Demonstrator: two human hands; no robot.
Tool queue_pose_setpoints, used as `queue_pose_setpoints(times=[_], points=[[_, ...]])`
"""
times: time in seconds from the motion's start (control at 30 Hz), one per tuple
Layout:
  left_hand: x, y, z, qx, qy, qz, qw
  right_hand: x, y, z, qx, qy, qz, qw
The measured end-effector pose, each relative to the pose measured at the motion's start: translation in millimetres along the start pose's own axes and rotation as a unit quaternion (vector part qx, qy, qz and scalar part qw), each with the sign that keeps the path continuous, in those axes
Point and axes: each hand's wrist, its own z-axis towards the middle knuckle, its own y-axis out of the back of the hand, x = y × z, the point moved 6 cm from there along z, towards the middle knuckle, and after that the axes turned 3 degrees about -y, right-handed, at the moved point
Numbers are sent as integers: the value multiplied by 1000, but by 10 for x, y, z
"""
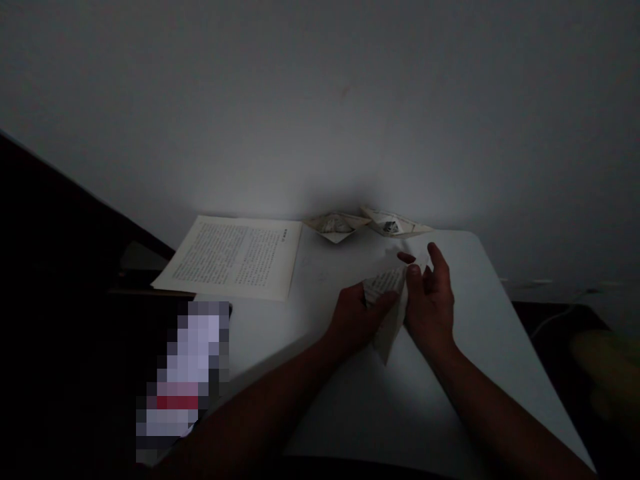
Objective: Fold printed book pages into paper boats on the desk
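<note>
Between my hands is a piece of folded printed paper [387, 340], held up over the white table with one pointed corner hanging down. My left hand [355, 313] grips its left side, thumb across the front. At the upper right edge, my right hand [433, 300] pinches the paper with the thumb, while another finger is raised. My fingers hide part of the folds. Behind my hands, a folded paper boat [336, 229] and a second paper boat [397, 225] sit side by side against the wall.
A stack of printed sheets [230, 257] lies at the table's back left. Nearer me, a lit phone [183, 373], blurred out, is by the left edge. The white table [480, 280] meets a grey wall [320, 107]. A pale cable [555, 320] runs beyond the right edge.
</note>
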Motion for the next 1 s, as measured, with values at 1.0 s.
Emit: queue_pose_setpoints(times=[1.0], points=[[124,233,125,-51,36,-174,983,-31,-66,-21,177,-50,6,983]])
